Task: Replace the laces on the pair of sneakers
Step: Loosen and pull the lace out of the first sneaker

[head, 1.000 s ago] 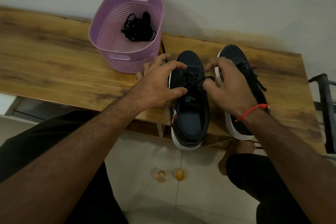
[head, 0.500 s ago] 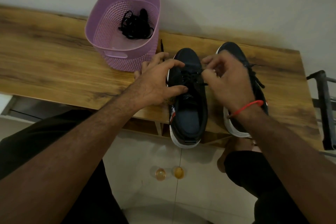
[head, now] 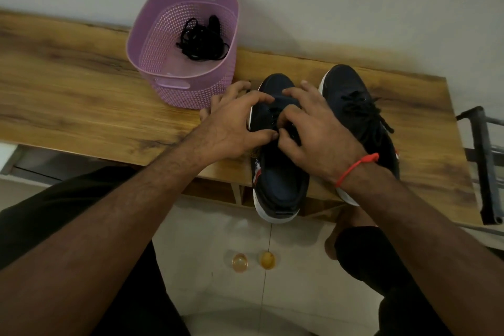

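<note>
Two dark sneakers with white soles stand side by side on the wooden bench (head: 81,95), heels toward me. My left hand (head: 231,128) grips the left sneaker (head: 278,180) at its outer side, thumb on the tongue. My right hand (head: 319,131) lies over that shoe's eyelet rows, its fingertips curled and pinching the black lace, which the fingers mostly hide. The right sneaker (head: 351,90) stays laced, with loose black ends on top. A bundle of black laces (head: 201,41) lies in the purple basket (head: 147,35) behind my left hand.
The basket stands against the wall, just left of the shoes. A dark metal frame (head: 485,161) rises at the bench's right end. Two small amber objects (head: 240,262) sit on the tiled floor below. My knees are under the bench edge.
My right hand moved left from beside the left sneaker to over its eyelets, and the lace stretched out to the side is no longer seen. My left hand kept its grip.
</note>
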Demonstrator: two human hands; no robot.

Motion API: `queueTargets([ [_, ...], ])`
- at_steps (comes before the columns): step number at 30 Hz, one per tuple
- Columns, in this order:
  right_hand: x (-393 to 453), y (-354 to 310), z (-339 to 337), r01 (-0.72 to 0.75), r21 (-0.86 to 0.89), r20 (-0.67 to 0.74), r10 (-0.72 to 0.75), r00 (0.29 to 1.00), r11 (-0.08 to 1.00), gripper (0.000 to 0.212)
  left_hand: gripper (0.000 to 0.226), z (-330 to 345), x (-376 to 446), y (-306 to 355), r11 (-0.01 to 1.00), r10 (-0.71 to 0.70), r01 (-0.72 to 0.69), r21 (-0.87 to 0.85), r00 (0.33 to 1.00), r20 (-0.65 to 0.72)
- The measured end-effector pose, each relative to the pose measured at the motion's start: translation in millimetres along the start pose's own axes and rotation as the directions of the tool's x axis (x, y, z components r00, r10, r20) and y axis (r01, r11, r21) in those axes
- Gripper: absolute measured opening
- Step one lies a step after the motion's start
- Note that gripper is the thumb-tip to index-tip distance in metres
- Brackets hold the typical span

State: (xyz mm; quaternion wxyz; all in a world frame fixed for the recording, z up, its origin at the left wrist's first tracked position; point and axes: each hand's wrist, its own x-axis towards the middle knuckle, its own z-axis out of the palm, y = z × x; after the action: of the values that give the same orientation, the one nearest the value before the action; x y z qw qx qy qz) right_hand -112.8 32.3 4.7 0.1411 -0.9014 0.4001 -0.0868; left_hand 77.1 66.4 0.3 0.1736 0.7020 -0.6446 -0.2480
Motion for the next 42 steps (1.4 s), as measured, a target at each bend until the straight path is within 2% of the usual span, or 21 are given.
queueTargets([
  [6,1,-1,-4,-0.017,0.019,0.034,0.016,0.999,1.000,0.023,0.068,-1,0,2,1.000,0.011,-0.011,0.000,1.000,0.018],
  [12,2,-1,-4,-0.034,0.072,-0.052,0.038,0.998,0.997,0.016,0.069,-2,-1,3,1.000,-0.009,0.009,0.001,0.999,0.031],
  [16,7,16,-17,-0.144,0.176,-0.162,0.173,0.971,0.974,0.009,0.070,-3,-3,1,1.000,-0.009,0.010,-0.022,1.000,0.019],
  [19,7,40,-29,-0.305,0.150,-0.315,0.338,0.887,0.941,0.007,0.070,-4,-3,2,1.000,-0.020,0.020,-0.021,1.000,0.020],
  [21,4,50,-32,-0.360,0.111,-0.313,0.377,0.872,0.926,0.010,0.070,-3,-3,2,1.000,-0.018,0.018,-0.013,1.000,0.022],
  [26,4,22,-27,-0.114,0.113,-0.131,0.129,0.983,0.987,0.023,0.071,-3,-1,2,1.000,-0.019,0.019,0.006,1.000,0.018],
  [28,2,6,-19,-0.056,0.028,-0.077,0.058,0.995,0.998,0.026,0.071,-3,-1,2,1.000,-0.014,0.013,0.006,1.000,0.022],
  [31,-3,-6,-10,-0.056,-0.089,-0.037,0.053,0.998,0.994,0.028,0.070,-4,-1,1,1.000,-0.013,0.013,-0.003,1.000,0.024],
  [38,-4,-10,-2,-0.009,-0.151,-0.064,-0.001,0.998,0.989,0.025,0.069,-2,0,1,1.000,-0.009,0.009,0.007,1.000,0.022],
  [40,1,-5,-7,-0.047,-0.007,-0.166,0.045,0.985,0.999,0.017,0.070,-2,0,0,1.000,-0.013,0.013,0.007,1.000,0.020],
  [42,6,8,-18,-0.119,0.157,-0.274,0.159,0.949,0.980,0.010,0.071,-3,-1,0,1.000,-0.019,0.019,-0.001,1.000,0.020],
])
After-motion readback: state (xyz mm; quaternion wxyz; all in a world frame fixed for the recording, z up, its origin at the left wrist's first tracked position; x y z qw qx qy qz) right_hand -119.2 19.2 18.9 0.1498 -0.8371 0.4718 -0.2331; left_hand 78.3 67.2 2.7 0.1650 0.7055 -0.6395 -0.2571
